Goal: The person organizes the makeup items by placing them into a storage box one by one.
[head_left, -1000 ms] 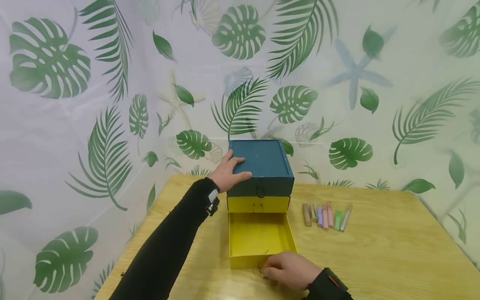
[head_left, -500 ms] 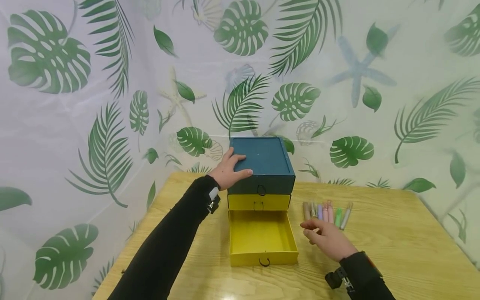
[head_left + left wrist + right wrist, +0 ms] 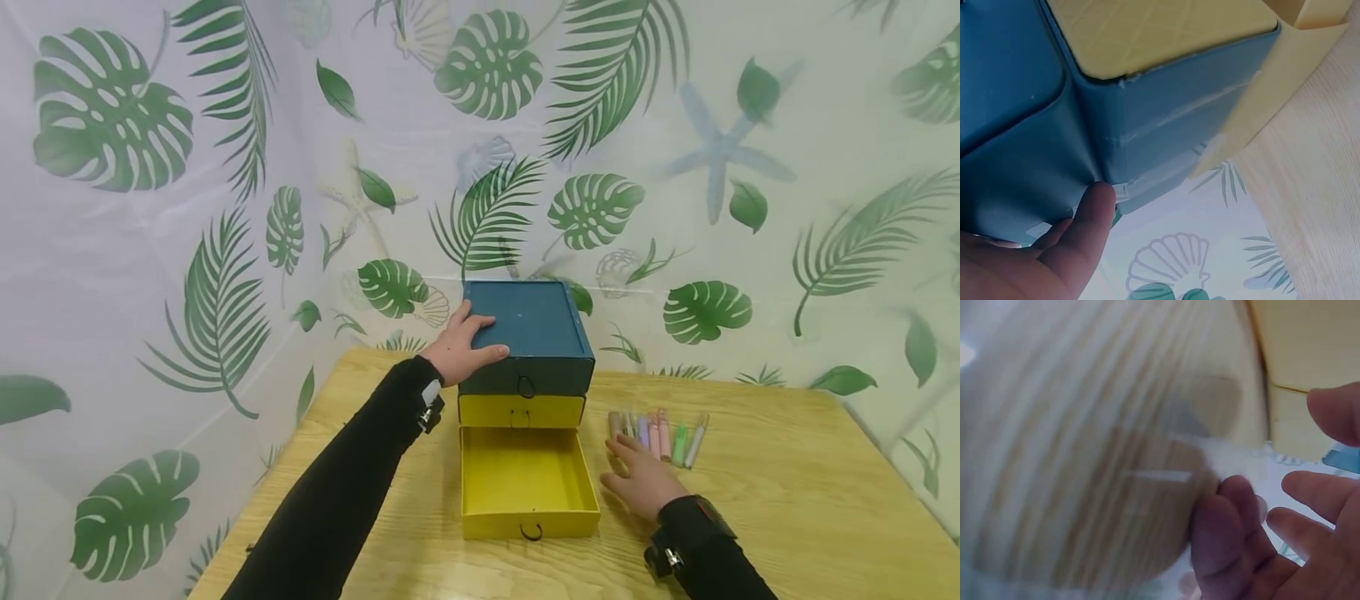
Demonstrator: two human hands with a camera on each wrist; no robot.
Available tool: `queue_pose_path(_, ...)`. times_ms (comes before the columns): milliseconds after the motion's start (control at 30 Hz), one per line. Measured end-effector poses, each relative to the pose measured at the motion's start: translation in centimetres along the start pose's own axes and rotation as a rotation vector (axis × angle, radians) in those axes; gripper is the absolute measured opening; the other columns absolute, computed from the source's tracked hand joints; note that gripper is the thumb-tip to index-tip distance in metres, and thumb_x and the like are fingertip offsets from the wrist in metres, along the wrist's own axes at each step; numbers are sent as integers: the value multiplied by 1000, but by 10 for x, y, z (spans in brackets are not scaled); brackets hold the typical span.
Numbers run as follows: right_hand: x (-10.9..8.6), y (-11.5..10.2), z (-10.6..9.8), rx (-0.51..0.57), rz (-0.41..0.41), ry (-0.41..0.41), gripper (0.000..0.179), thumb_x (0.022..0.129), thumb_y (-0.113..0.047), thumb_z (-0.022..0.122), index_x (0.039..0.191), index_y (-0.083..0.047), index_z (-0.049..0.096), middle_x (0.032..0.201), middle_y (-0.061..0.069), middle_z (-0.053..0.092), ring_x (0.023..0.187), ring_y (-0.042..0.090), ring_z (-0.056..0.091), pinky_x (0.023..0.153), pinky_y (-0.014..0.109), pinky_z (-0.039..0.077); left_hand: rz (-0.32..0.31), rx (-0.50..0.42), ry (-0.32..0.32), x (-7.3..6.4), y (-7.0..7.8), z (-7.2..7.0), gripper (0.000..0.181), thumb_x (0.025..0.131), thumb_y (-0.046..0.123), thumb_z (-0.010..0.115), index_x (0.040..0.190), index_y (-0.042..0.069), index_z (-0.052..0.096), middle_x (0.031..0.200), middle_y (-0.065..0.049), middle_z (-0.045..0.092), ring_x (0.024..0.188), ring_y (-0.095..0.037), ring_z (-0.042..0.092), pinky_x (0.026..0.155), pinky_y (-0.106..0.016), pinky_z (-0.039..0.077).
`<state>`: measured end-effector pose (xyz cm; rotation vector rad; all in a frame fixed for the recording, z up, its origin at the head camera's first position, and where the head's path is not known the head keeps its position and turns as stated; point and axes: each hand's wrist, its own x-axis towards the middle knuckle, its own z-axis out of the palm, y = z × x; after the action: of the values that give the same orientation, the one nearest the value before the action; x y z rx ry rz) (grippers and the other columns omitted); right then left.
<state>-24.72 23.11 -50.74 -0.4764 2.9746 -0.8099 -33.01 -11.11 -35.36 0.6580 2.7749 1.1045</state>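
My left hand [image 3: 461, 352] rests, fingers spread, on the chest [image 3: 536, 321] near the back edge of the desk [image 3: 787, 483], my right hand [image 3: 647, 482], fingers apart, just before the pens [image 3: 664, 437].

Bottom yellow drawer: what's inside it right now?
In view, the bottom drawer shows only bare yellow floor and walls. Anything further back, under the middle drawer, is covered, as is the strip right behind its front panel.
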Motion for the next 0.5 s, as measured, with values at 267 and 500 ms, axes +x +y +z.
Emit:
queue_pose_path(267,12,4,8,-79,9,8,60,95,-19,65,143,13,48,149,37,38,131,55,44,105,66,47,7,3,-7,-1,1,1,69,103,45,59,160,14,33,169,-12,-8,155,-34,6,124,-50,31)
queue_pose_path(500,22,4,2,-197,12,89,33,94,-18,64,119,3,70,120,23,61,108,42,61,93,60,55,5,4,-5,-1,0,-2,69,103,45,59,160,15,33,170,-12,-7,155,-33,6,123,-50,31)
